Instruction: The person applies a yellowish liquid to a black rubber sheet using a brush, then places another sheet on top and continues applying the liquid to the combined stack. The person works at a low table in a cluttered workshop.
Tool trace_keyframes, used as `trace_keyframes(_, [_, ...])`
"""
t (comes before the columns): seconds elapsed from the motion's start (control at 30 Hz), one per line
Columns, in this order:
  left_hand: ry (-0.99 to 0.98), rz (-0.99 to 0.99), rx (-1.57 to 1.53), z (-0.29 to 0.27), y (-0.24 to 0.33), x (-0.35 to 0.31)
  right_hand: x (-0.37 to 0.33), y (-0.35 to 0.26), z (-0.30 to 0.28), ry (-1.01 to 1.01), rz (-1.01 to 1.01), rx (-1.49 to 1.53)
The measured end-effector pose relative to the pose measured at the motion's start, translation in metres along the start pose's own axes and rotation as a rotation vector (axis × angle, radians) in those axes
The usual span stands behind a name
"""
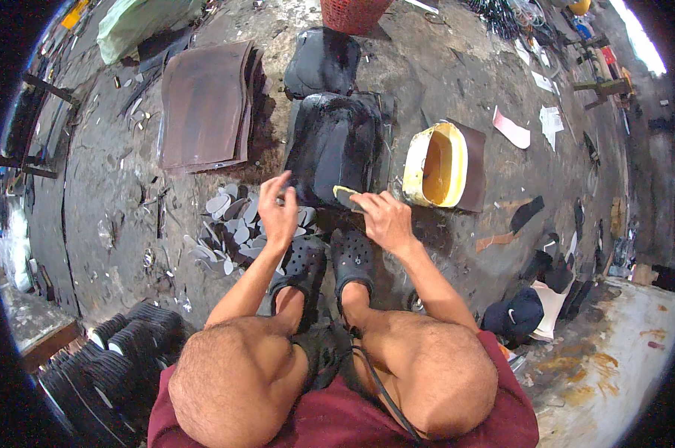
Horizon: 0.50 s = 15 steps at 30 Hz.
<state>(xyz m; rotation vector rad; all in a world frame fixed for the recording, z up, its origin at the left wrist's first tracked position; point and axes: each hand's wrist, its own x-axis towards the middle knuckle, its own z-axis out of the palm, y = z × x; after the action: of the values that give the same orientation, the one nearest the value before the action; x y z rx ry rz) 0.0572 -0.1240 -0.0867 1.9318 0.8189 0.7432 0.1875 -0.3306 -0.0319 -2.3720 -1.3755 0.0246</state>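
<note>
Pinching a small flat greyish piece (345, 197), its upper edge smeared pale yellow, the right hand (389, 223) closes its fingers just over the near end of a glossy, dark slab (330, 145). The left hand (279, 215), loosely open, curls at the slab's left edge, seemingly empty, though blur softens its fingertips.

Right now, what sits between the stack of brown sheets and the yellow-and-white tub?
The black slab, with some floor showing on either side; the head view shows it between the brown sheets and the tub.
</note>
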Motion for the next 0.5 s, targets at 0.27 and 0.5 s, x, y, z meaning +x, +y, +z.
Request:
trace_keyframes(0.27, [-0.161,-0.747,-0.394,-0.011,-0.02,0.004,0.044,0.003,-0.007,0.12,0.098,0.406])
trace_keyframes(0.5, [-0.194,-0.776,-0.365,-0.018,-0.015,-0.005,0.136,0.017,0.033,-0.119,-0.149,-0.074])
